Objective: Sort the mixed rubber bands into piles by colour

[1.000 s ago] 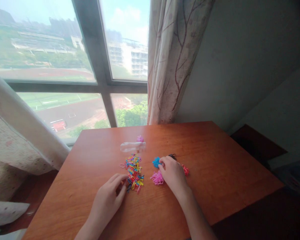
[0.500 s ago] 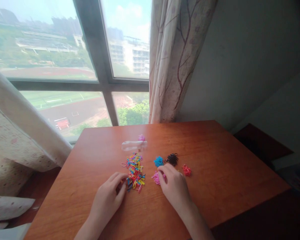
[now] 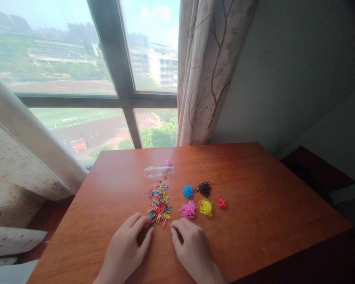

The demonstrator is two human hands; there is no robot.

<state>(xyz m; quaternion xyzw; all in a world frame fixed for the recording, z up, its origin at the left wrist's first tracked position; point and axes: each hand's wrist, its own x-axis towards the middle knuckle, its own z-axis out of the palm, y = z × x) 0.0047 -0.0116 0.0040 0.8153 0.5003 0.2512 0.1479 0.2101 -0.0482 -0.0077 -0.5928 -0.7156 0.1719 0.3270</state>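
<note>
On the left, the person's left hand rests with thumb and forefinger curved to a narrow gap at the near edge of the mixed pile of small bands, seemingly to steady it; whether it pinches one cannot be told. Behind the pile lies a clear container, a purple object beyond it, probably set there out of the way. The right hand sits just beside the pile, fingertips nearly together, any grip hidden. Further right, pink, blue, black, yellow and red clusters sit apart, presumably so colours stay unmixed.
</note>
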